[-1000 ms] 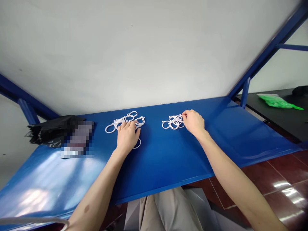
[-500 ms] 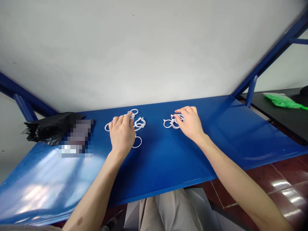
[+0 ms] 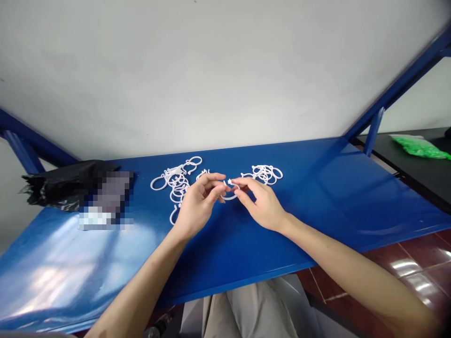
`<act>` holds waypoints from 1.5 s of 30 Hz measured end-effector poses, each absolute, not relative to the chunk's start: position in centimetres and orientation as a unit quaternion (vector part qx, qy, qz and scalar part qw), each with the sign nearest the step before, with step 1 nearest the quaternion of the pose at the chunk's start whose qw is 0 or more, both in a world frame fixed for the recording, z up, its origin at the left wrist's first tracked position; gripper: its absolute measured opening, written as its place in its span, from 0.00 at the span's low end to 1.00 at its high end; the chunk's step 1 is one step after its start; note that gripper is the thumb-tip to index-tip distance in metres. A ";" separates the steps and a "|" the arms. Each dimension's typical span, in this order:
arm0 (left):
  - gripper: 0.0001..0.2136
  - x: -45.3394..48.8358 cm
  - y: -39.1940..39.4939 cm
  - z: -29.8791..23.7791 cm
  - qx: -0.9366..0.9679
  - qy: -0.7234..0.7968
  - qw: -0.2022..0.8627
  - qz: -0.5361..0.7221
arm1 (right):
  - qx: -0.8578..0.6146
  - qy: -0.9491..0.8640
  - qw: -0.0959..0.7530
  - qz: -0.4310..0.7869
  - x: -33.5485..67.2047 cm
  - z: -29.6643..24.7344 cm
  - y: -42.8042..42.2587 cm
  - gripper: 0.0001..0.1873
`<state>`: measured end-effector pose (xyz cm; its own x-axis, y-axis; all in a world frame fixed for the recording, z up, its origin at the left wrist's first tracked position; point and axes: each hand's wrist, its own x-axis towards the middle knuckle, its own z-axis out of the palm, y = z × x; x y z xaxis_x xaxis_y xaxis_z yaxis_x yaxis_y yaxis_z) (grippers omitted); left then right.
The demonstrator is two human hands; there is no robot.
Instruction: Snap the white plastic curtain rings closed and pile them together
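Observation:
Both my hands meet over the middle of the blue table (image 3: 317, 197), pinching one white plastic ring (image 3: 229, 193) between them. My left hand (image 3: 197, 204) grips its left end with thumb and fingers. My right hand (image 3: 259, 202) pinches the right end, near a small white clasp. To the left lies a loose heap of white rings (image 3: 176, 180), one of them partly under my left hand. A tighter cluster of white rings (image 3: 266, 172) lies just beyond my right hand.
A crumpled black bag (image 3: 59, 185) with a blurred patch lies at the table's far left. Blue frame struts rise at both sides against the white wall. A green bag (image 3: 419, 146) rests on a dark table at the right.
Each hand left its own heap of rings and came to the centre, and together they now hold a single ring lifted off the table. The camera has tilted slightly.

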<state>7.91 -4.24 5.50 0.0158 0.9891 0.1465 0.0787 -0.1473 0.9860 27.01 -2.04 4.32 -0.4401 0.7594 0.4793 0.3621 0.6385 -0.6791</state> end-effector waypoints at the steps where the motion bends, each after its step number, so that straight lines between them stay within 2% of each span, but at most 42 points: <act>1: 0.13 8.0 -4.3 5.5 0.543 0.475 0.455 0.521 | -0.352 -0.806 0.406 0.250 26.9 4.3 -2.1 0.13; 6: 0.12 8.5 -4.4 5.3 0.491 0.471 0.478 0.556 | -0.356 -0.776 0.434 0.287 26.7 3.8 -2.2 0.13; 11: 0.12 9.0 -4.4 4.5 0.502 0.472 0.458 0.561 | -0.354 -0.774 0.445 0.278 26.5 3.1 -2.0 0.08; 20: 0.09 9.2 -5.0 2.8 0.591 0.486 0.347 0.542 | -0.290 -0.838 0.448 0.112 27.1 3.1 -2.0 0.09; 25: 0.07 8.9 -4.4 2.9 0.685 0.514 0.200 0.477 | -0.303 -0.869 0.387 0.050 26.9 2.5 -1.4 0.11; 28: 0.10 8.3 -3.6 3.1 0.732 0.528 0.115 0.415 | -0.343 -0.870 0.354 0.028 27.1 2.9 -0.4 0.11; 33: 0.17 6.1 -2.1 1.9 0.743 0.593 -0.065 0.302 | -0.552 -0.764 0.320 -0.095 30.3 4.9 2.1 0.13; 35: 0.16 5.3 -1.7 1.3 0.738 0.615 -0.081 0.266 | -0.634 -0.719 0.264 -0.107 32.3 5.5 3.1 0.14; 39: 0.16 4.5 -1.3 0.7 0.734 0.637 -0.075 0.222 | -0.717 -0.679 0.157 -0.036 34.8 5.8 4.5 0.14; 45: 0.15 4.4 -1.3 1.3 0.722 0.653 -0.091 0.209 | -0.731 -0.668 0.135 0.038 34.8 5.7 4.8 0.09</act>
